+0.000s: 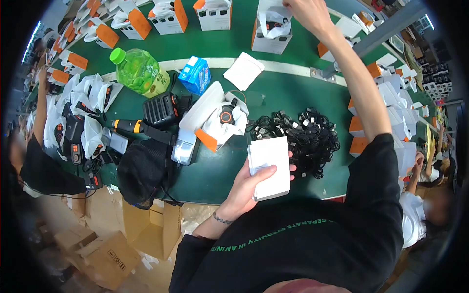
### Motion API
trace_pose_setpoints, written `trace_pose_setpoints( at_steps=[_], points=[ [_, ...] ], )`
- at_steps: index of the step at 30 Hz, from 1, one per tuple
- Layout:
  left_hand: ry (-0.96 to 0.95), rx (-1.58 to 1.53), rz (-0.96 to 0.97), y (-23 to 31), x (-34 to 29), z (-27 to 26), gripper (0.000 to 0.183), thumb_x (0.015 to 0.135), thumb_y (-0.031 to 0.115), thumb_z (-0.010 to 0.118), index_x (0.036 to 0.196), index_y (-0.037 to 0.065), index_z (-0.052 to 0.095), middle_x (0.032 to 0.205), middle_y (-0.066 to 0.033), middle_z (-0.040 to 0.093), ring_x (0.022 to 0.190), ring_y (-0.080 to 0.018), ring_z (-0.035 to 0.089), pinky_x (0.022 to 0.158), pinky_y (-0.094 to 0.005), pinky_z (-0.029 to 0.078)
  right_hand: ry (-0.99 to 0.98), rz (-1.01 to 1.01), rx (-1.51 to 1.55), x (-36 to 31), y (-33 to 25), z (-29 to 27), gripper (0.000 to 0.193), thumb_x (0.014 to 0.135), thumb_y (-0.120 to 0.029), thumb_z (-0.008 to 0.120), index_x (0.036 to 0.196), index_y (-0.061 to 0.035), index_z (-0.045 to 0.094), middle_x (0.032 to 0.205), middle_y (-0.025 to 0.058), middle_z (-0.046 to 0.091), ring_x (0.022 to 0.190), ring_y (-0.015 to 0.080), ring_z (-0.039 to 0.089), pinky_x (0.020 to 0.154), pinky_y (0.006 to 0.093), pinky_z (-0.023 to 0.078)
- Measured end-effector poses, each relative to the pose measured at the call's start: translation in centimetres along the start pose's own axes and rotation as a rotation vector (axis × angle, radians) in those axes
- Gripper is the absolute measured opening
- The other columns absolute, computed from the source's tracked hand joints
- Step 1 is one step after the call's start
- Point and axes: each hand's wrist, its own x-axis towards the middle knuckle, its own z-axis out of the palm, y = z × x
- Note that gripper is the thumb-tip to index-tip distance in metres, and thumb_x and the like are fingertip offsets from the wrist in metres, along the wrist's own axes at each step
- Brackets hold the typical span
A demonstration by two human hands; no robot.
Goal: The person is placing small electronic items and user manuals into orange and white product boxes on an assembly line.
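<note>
At the far left, a co-worker's arm (40, 107) stands beside a heap of bagged devices (80, 119) on the green table (210, 183); a curved row of white-and-orange boxes (139, 24) lines the far side; below the heap, cartons (110, 259) sit on the floor. A black cap (141, 171) lies at the near edge; beyond it are a black case (159, 110) and a green bottle (141, 73), with a small blue box (195, 75) to their right; next comes an opened box (199, 108) with a bagged round device (226, 117). The left hand (240, 190) holds a white stack (270, 168) above the near edge, thumb on top and fingertips round its right side; beyond it, at the far side, stands an upright box (271, 45) with a bagged item inside; the right hand (308, 12) is at its top, but whether it grips anything cannot be told; black cables (315, 141) are heaped just right of the stack; more boxes (359, 146) line the right side.
</note>
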Motion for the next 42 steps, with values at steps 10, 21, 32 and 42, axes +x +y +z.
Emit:
trace_pose_setpoints(
  at_steps=[10,21,32,42],
  points=[
    [-0.032,-0.041,-0.057,-0.4,-1.5,-1.4,0.093,0.072,-0.011,0.050,0.156,0.012,0.015,0.147,-0.0249,0.041,0.131,-0.0439,0.049,0.107,-0.0551,0.045,-0.116,-0.175,-0.130,0.2,-0.9,4.6,0.015,0.076,-0.013,0.063,0.078,-0.0008,0.071,0.079,0.0197,0.068,0.077,0.0356,0.068,0.067,0.0467,0.054],
    [-0.057,0.311,0.169,1.2,-3.6,-3.7,0.069,0.076,-0.004,0.046,0.144,0.004,0.035,0.145,-0.0318,0.041,0.112,-0.0410,0.063,0.096,-0.0482,0.053,-0.682,0.214,0.230,-24.0,-0.6,-0.1,0.018,0.077,-0.013,0.077,0.092,-0.0044,0.072,0.090,0.0167,0.072,0.087,0.0332,0.070,0.077,0.0450,0.056],
    [0.276,1.676,0.761,1.6,-0.8,-2.2,0.066,0.072,-0.007,0.063,0.135,0.009,0.051,0.156,-0.0255,0.021,0.098,-0.0417,0.063,0.079,-0.0450,0.056,0.076,0.180,0.339,-10.2,0.5,-5.0,0.018,0.080,-0.009,0.073,0.098,-0.0052,0.072,0.087,0.0094,0.069,0.083,0.0250,0.068,0.077,0.0343,0.053],
    [0.167,1.737,0.712,4.3,-0.9,-3.8,0.061,0.071,-0.004,0.057,0.130,0.010,0.054,0.148,-0.0195,0.037,0.114,-0.0430,0.060,0.090,-0.0474,0.054,-0.003,-0.055,-0.176,-3.1,5.0,6.8,0.015,0.078,-0.014,0.061,0.084,-0.0113,0.075,0.088,0.0119,0.070,0.099,0.0324,0.065,0.086,0.0460,0.051]
  ],
)
